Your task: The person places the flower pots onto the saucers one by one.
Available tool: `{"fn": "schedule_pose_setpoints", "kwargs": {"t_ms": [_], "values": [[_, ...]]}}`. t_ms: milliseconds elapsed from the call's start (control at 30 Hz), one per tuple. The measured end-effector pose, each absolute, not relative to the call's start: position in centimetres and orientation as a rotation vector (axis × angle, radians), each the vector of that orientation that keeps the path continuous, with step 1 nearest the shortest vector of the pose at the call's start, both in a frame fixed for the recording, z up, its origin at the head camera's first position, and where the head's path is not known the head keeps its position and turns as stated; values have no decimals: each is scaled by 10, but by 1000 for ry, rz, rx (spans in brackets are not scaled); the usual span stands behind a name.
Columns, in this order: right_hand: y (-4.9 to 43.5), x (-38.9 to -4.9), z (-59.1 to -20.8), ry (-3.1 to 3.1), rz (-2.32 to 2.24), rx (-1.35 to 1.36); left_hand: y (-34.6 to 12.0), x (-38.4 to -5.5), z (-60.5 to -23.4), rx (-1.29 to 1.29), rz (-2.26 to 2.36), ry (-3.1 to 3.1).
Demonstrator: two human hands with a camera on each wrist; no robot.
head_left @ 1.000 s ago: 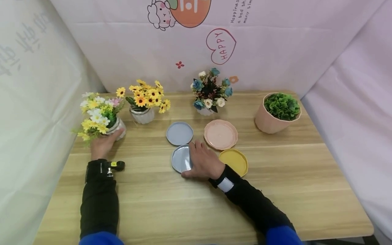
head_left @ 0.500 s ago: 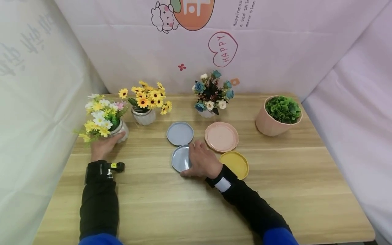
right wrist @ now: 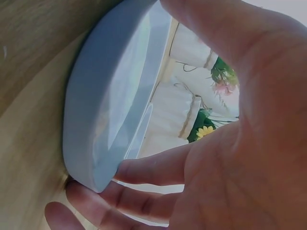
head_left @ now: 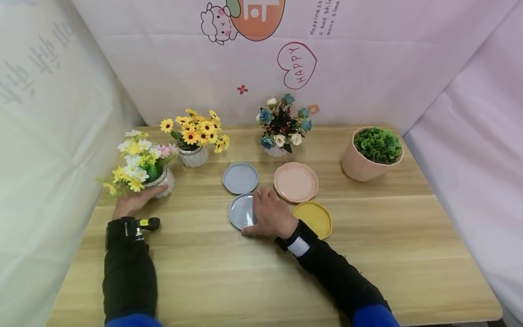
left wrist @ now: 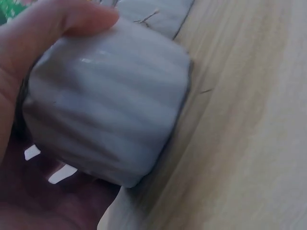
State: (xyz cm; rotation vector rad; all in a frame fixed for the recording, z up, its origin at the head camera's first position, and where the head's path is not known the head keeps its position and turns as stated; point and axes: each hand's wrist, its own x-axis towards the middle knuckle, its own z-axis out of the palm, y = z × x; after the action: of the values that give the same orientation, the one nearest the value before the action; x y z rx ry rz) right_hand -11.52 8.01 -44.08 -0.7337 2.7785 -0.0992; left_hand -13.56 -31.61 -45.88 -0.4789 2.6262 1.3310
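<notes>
Flowerpot (head_left: 168,178) shifted rightward; left wrist shows gripping fingers (left wrist: 81,197) head view hides.

At your far left, the ribbed white pot (left wrist: 110,103) shows a low sheen, like ceramic; the blue-grey plate (head_left: 241,212) nearest you, smooth and glossy; the tabletop (head_left: 212,277), smooth, wood-grained; the backdrop (head_left: 367,68), matt, creased cloth; the pink pot (head_left: 354,163), smooth, faceted; your black sleeves (head_left: 128,277), matt cloth
</notes>
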Motion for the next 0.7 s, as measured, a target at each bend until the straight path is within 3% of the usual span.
{"fn": "schedule_pose_setpoints", "kwargs": {"t_ms": [367, 667, 700], "values": [[81, -118, -439, 2753, -130, -726, -316, -130, -444, -451, 1064, 2437], [80, -118, -440, 2752, -125, -727, -313, -123, -447, -292, 994, 2425], [80, -118, -440, 2751, -123, -727, -314, -122, -448, -173, 917, 2447]]}}
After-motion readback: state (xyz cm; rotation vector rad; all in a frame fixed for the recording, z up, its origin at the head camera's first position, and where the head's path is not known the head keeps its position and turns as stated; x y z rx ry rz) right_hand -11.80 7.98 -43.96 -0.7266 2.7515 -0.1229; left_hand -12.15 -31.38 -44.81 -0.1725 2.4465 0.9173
